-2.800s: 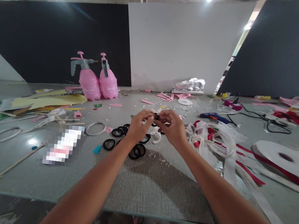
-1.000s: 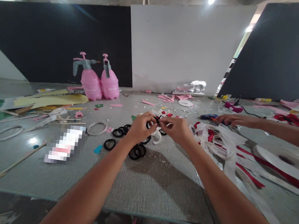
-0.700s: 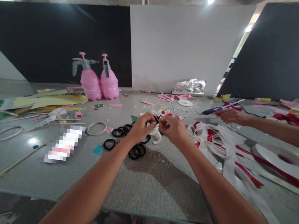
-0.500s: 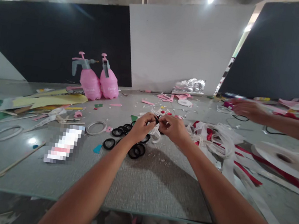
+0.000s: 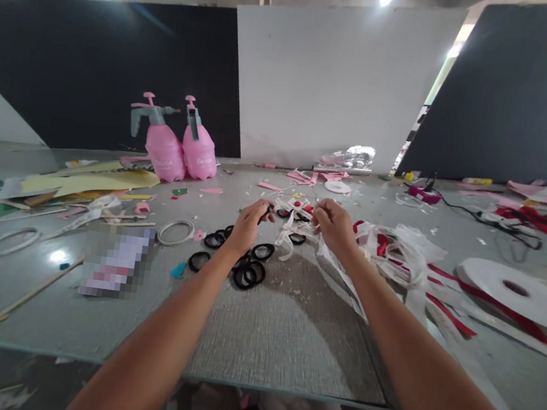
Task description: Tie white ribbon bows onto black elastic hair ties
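Note:
My left hand (image 5: 249, 223) is closed round a black hair tie (image 5: 267, 212), mostly covered by the fingers. To its right, my right hand (image 5: 334, 223) has its fingertips pinched together. A thin white ribbon (image 5: 344, 283) trails from just under those fingertips towards the table's front edge. Between my hands lie small white ribbon bows (image 5: 290, 224) with red bits and a few black rings. Several black hair ties (image 5: 248, 274) are piled below and beside my left hand, partly behind the wrist.
A tangle of white ribbon (image 5: 404, 262) and a large white ribbon spool (image 5: 518, 294) lie to the right. Two pink spray bottles (image 5: 165, 154) stand at the back left. A blurred-out packet (image 5: 117, 262), a stick (image 5: 27, 297) and yellow sheets (image 5: 89, 184) are at the left.
My hands have moved apart, left hand leftward and right hand rightward, and a white ribbon now shows beneath the right. Another person's arm at the far right has gone out of view.

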Demonstrator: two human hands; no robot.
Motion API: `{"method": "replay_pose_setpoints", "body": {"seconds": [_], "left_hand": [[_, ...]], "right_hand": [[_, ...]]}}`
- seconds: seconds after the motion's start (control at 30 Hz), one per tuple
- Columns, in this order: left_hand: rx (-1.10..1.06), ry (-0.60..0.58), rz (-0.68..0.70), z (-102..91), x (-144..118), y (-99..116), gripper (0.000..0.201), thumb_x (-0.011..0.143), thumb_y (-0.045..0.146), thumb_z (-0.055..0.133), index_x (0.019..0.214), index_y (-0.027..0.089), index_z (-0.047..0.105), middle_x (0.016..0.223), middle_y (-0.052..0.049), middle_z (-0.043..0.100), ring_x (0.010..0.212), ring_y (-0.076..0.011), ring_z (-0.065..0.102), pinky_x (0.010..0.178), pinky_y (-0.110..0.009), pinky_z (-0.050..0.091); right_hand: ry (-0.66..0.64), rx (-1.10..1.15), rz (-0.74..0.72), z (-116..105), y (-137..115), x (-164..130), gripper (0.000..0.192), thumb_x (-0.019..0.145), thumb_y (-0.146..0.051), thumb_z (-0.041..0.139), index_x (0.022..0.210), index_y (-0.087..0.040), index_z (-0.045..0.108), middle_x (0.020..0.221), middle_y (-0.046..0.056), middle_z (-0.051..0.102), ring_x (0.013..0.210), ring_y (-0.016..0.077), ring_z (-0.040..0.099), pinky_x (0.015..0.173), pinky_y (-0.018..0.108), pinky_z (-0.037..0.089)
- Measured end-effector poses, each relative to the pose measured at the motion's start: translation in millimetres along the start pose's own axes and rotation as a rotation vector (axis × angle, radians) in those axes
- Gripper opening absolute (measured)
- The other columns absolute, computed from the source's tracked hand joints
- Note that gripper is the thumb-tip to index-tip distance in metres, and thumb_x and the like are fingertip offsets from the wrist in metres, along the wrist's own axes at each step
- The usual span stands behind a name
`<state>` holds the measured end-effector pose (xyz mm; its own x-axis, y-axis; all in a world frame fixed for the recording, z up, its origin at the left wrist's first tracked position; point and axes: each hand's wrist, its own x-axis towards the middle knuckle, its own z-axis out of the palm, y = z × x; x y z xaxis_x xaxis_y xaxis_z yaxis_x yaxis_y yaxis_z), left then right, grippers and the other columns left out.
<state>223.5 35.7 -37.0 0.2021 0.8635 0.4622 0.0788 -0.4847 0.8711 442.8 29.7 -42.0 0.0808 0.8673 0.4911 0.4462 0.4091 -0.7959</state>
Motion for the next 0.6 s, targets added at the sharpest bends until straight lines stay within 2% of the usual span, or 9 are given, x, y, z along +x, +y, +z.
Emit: {"method": "replay_pose_setpoints", "body": {"seconds": [0.07, 0.13, 0.2, 0.27, 0.37, 0.43, 0.53, 0.6], "left_hand": [[0.000, -0.012, -0.026, 2.0, -0.7, -3.3, 0.029, 0.087, 0.039, 0.039, 0.085, 0.018, 0.060, 0.076, -0.002, 0.060, 0.074, -0.0145, 0.056, 0.077, -0.029, 0.043], [-0.014, -0.029, -0.040, 4.4, -1.3, -7.1, 0.031, 0.086, 0.041, 0.040, 0.084, 0.018, 0.060, 0.076, -0.002, 0.061, 0.074, -0.0145, 0.058, 0.076, -0.029, 0.044], [-0.046, -0.032, -0.053, 5.9, -1.4, -10.8, 0.034, 0.087, 0.044, 0.040, 0.083, 0.017, 0.060, 0.077, -0.003, 0.062, 0.074, -0.0147, 0.060, 0.075, -0.029, 0.045], [-0.077, -0.019, -0.069, 5.8, -1.1, -13.7, 0.038, 0.088, 0.049, 0.040, 0.083, 0.017, 0.060, 0.079, -0.004, 0.062, 0.075, -0.0148, 0.061, 0.075, -0.029, 0.046], [-0.096, 0.008, -0.082, 3.9, -1.0, -16.3, 0.043, 0.088, 0.056, 0.042, 0.083, 0.018, 0.060, 0.078, -0.004, 0.063, 0.076, -0.0151, 0.062, 0.076, -0.029, 0.047], [-0.085, 0.005, -0.083, 2.8, -1.1, -17.5, 0.042, 0.088, 0.057, 0.044, 0.084, 0.018, 0.059, 0.075, -0.003, 0.062, 0.075, -0.0151, 0.061, 0.076, -0.028, 0.046], [-0.086, -0.007, -0.091, 2.5, -1.2, -19.6, 0.038, 0.087, 0.053, 0.046, 0.083, 0.017, 0.059, 0.072, -0.002, 0.060, 0.072, -0.0142, 0.060, 0.074, -0.027, 0.046], [-0.104, 0.001, -0.097, 2.8, -0.8, -21.0, 0.035, 0.087, 0.049, 0.044, 0.079, 0.017, 0.057, 0.075, -0.003, 0.061, 0.071, -0.0135, 0.060, 0.072, -0.027, 0.046]], "right_hand": [[-0.041, -0.086, -0.073, 6.9, -5.5, -4.0, 0.019, 0.084, -0.029, 0.045, 0.071, -0.019, 0.053, 0.059, -0.002, 0.054, 0.052, 0.0113, 0.051, 0.052, 0.022, 0.041], [-0.061, -0.155, -0.165, 13.4, -8.7, -7.3, 0.017, 0.086, -0.030, 0.047, 0.079, -0.019, 0.057, 0.065, -0.001, 0.057, 0.059, 0.0122, 0.053, 0.058, 0.023, 0.042], [-0.099, -0.215, -0.223, 18.0, -7.6, -9.3, 0.018, 0.086, -0.030, 0.049, 0.093, -0.018, 0.061, 0.078, 0.002, 0.063, 0.069, 0.0137, 0.057, 0.066, 0.024, 0.044], [-0.171, -0.364, -0.221, 20.9, -2.3, -10.5, 0.023, 0.086, -0.030, 0.052, 0.102, -0.018, 0.064, 0.093, 0.007, 0.066, 0.084, 0.0177, 0.060, 0.078, 0.028, 0.045], [-0.261, -0.709, -0.111, 23.4, 8.5, -12.0, 0.033, 0.084, -0.032, 0.056, 0.110, -0.014, 0.067, 0.113, 0.018, 0.063, 0.110, 0.0300, 0.055, 0.093, 0.040, 0.041], [-0.277, -0.862, -0.008, 24.4, 13.7, -12.4, 0.038, 0.084, -0.036, 0.056, 0.112, -0.013, 0.068, 0.120, 0.023, 0.059, 0.118, 0.0366, 0.050, 0.094, 0.045, 0.040], [-0.323, -0.908, 0.099, 25.4, 16.6, -11.6, 0.033, 0.086, -0.037, 0.051, 0.106, -0.018, 0.071, 0.118, 0.019, 0.063, 0.117, 0.0366, 0.052, 0.093, 0.046, 0.040], [-0.351, -0.888, 0.140, 25.9, 16.9, -10.8, 0.033, 0.086, -0.035, 0.051, 0.111, -0.020, 0.068, 0.116, 0.016, 0.066, 0.115, 0.0346, 0.055, 0.094, 0.046, 0.039]]}}
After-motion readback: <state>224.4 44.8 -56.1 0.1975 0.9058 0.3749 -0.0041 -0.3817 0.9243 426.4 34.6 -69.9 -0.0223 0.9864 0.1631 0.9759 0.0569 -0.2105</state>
